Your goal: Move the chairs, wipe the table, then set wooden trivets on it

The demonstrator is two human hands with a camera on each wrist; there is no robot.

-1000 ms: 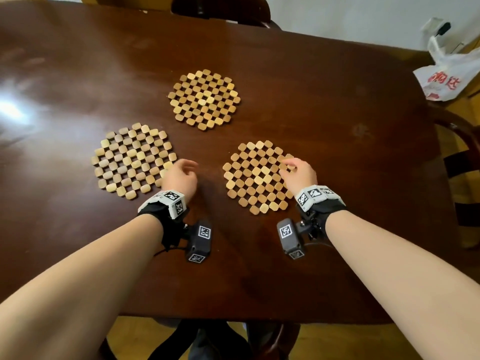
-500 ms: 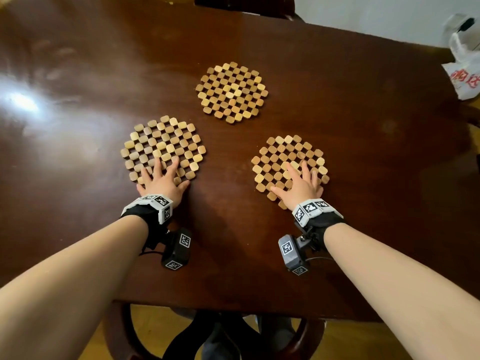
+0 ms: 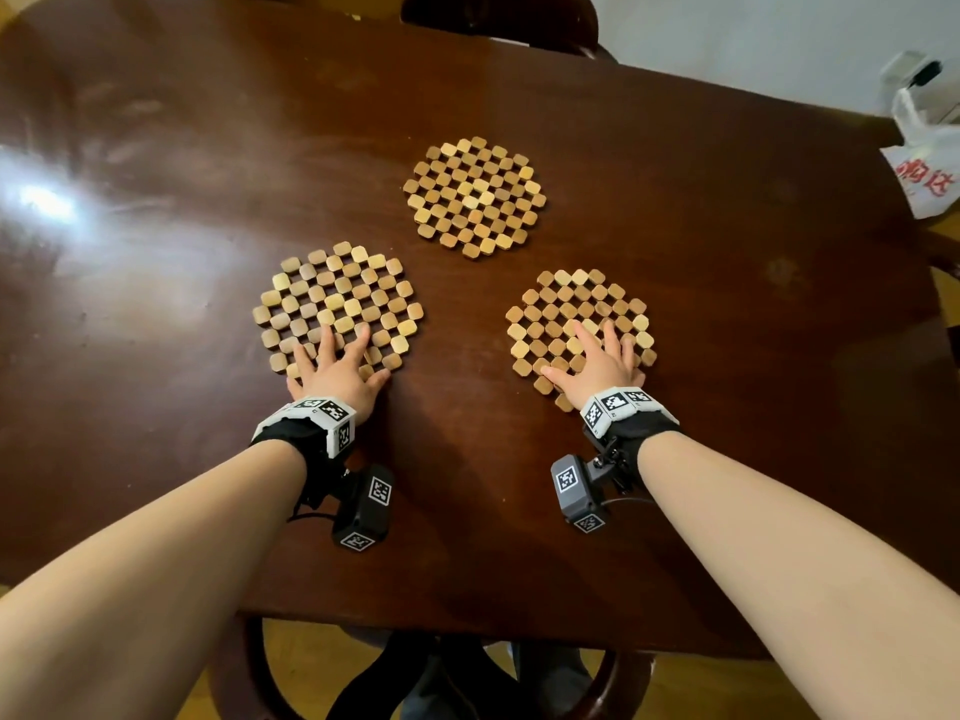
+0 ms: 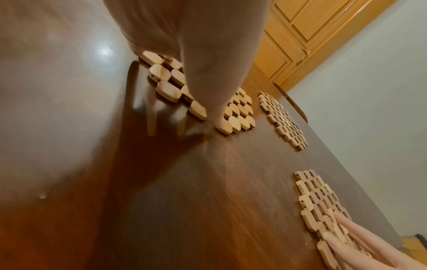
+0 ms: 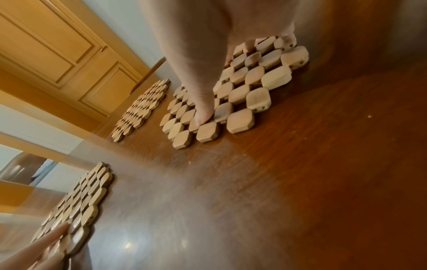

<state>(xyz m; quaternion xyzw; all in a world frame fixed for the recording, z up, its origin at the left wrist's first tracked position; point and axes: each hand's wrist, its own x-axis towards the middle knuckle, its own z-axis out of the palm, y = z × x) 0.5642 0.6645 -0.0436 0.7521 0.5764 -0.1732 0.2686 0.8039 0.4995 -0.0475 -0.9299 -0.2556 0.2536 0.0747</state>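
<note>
Hands (image 3: 337,374) (fingers straight) press two trivets (image 3: 337,304) flat.

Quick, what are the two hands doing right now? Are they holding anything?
Left hand: open, flat fingers pressing on the left trivet, holding nothing.
Right hand: open, flat fingers pressing on the right trivet, holding nothing.

Pale-walled room with warm wood joinery

A plain off-white wall (image 3: 727,33) stood beyond; panelled honey-coloured wooden doors (image 4: 298,36) flanked it; a white plastic bag with red print (image 3: 927,174) sat right; yellowish wooden floor (image 3: 291,646) showed below.
</note>
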